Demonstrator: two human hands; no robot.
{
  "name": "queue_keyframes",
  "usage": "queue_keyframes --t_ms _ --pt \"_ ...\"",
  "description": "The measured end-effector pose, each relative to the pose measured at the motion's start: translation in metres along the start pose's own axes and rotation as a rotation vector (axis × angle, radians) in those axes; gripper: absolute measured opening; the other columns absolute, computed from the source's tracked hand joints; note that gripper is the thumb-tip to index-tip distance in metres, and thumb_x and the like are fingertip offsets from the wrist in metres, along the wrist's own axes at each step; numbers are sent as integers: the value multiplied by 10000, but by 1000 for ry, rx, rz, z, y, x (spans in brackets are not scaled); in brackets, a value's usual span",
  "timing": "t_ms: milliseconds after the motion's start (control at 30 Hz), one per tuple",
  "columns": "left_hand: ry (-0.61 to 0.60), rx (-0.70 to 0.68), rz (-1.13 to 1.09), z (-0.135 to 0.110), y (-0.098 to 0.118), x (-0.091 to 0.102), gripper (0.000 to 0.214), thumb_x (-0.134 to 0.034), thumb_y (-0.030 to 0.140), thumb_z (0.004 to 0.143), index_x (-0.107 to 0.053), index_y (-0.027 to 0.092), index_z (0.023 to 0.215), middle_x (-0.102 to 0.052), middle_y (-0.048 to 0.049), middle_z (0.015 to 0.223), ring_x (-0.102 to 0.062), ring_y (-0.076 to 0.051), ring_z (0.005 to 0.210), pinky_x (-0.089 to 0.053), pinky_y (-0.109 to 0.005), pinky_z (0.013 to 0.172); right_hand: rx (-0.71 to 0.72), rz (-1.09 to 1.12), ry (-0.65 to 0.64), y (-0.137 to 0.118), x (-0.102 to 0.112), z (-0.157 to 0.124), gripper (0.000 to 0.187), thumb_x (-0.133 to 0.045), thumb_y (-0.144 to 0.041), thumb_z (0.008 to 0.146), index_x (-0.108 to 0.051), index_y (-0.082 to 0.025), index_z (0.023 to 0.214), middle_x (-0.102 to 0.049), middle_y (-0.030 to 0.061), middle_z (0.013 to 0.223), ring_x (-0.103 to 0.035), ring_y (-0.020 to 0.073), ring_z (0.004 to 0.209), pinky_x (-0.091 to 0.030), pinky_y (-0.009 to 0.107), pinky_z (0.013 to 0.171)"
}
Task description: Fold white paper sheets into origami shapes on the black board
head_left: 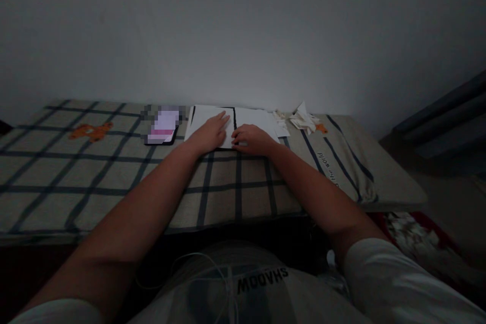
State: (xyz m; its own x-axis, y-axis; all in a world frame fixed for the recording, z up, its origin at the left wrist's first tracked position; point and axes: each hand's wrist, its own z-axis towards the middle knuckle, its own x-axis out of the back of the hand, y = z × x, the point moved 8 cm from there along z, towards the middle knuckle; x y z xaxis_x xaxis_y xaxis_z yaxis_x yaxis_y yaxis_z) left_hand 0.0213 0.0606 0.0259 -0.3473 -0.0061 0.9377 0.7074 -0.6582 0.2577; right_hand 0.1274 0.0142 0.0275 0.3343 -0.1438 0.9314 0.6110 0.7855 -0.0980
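White paper (258,115) lies flat on the cloth in two halves, with a ragged dark strip (235,120) between them and dark edges showing at the left and bottom. My left hand (211,131) rests on the left half, palm down, fingers stretched toward the strip. Beside it, my right hand (251,138) bends its fingers and thumb together at the left edge of the right half, next to the strip. The fingertips cover the part of the edge they grip.
A phone (163,126) with a lit, blurred screen lies left of the paper. Crumpled paper scraps (302,119) sit to the right. A checked cloth (125,172) covers the table, which meets a grey wall (243,35). A white cable (212,258) hangs across my lap.
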Motion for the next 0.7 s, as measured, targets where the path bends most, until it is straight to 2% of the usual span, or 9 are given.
queue_keyframes --t_ms 67,167,300,367,500,700 --pt "8 -9 -2 -3 2 7 634 -435 316 904 -423 64 1486 -381 -163 1576 -356 -274 1458 -278 -412 1212 16 16 6 -4 1 0 195 -604 -253 895 -775 -174 944 -744 95 1065 -654 225 974 -470 377 892" --pt "-59 -71 12 -7 8 10 675 -521 504 877 -524 109 1424 -534 -150 1465 -466 -299 1373 -338 -414 1167 -9 89 41 -3 5 0 215 -585 -271 910 -768 -183 981 -747 91 1061 -658 219 981 -479 368 896" --pt "-183 -177 35 -11 15 6 802 -691 654 708 -615 182 1352 -539 -135 1463 -474 -331 1356 -344 -410 1142 -126 197 147 15 14 -3 275 -517 -270 946 -751 -172 1053 -756 87 1046 -672 208 989 -493 353 902" --pt "-221 -169 40 -11 15 4 747 -714 634 693 -657 202 1300 -564 -116 1442 -509 -319 1325 -363 -400 1121 -167 226 216 25 19 -6 293 -499 -276 952 -757 -159 1029 -761 92 1016 -683 208 968 -499 355 897" --pt "-219 -151 -3 -12 17 10 463 -668 523 775 -748 228 1123 -669 -59 1318 -630 -254 1177 -458 -343 1006 -219 266 305 40 25 -11 260 -532 -274 931 -770 -178 974 -768 81 985 -694 200 933 -507 350 887" --pt "-176 -144 -107 -15 16 22 381 -600 449 827 -768 222 1083 -758 -45 1128 -706 -216 1003 -510 -304 873 -207 305 402 40 30 -12 258 -544 -275 923 -773 -171 980 -765 84 950 -695 191 900 -522 331 839"
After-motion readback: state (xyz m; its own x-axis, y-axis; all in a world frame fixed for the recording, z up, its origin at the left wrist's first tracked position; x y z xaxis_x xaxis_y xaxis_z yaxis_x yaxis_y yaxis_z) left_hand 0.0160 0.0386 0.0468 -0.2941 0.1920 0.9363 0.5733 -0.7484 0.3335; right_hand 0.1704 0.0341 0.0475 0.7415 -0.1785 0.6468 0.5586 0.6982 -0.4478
